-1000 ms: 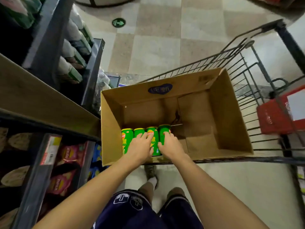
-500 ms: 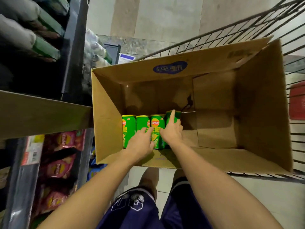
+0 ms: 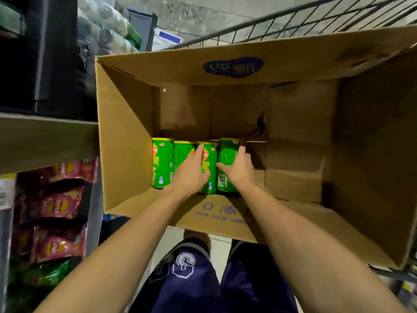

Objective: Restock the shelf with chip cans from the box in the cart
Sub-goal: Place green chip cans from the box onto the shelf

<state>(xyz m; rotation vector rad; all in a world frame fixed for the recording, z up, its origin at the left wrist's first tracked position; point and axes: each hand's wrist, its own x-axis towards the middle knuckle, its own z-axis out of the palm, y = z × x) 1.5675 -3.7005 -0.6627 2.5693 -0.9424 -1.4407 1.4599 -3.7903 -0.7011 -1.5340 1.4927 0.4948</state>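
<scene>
Several green chip cans (image 3: 162, 163) lie side by side at the near left of the open cardboard box (image 3: 126, 136), which sits in the wire cart (image 3: 266, 23). My left hand (image 3: 191, 175) rests over the two middle cans, fingers spread between them. My right hand (image 3: 239, 170) wraps around the rightmost can (image 3: 226, 159), thumb on its left side and fingers over its right. The shelf (image 3: 45, 141) stands to the left of the box.
Pink chip bags (image 3: 56, 206) fill the lower shelf on the left, with pale packs (image 3: 112, 35) on shelves farther back. The right half of the box floor (image 3: 297, 172) is bare cardboard. My legs in dark shorts (image 3: 191, 279) are below the box.
The view has closed in on the box. My right hand has curled around the rightmost can, and my left hand has slid farther over the middle cans.
</scene>
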